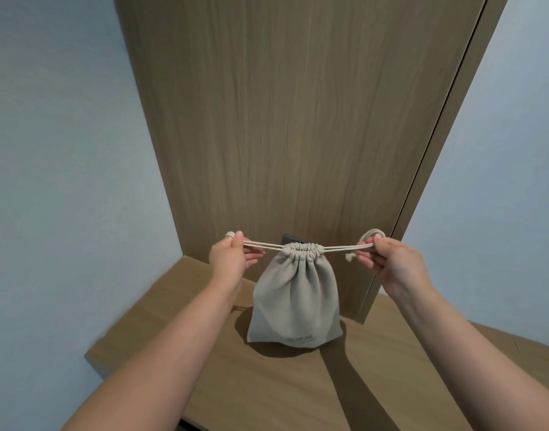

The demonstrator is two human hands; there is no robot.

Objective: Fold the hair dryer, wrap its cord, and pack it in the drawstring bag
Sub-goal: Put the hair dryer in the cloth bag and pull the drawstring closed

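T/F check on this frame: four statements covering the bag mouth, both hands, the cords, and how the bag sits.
1. The drawstring bag has its mouth gathered shut. True.
2. The left hand and the right hand each pinch the drawstring cords, one hand on either side of the bag. True.
3. The cords hang slack. False: they are stretched taut outward from the mouth to both hands.
4. The bag lies flat on its side. False: it stands upright, its bottom on the wooden table.
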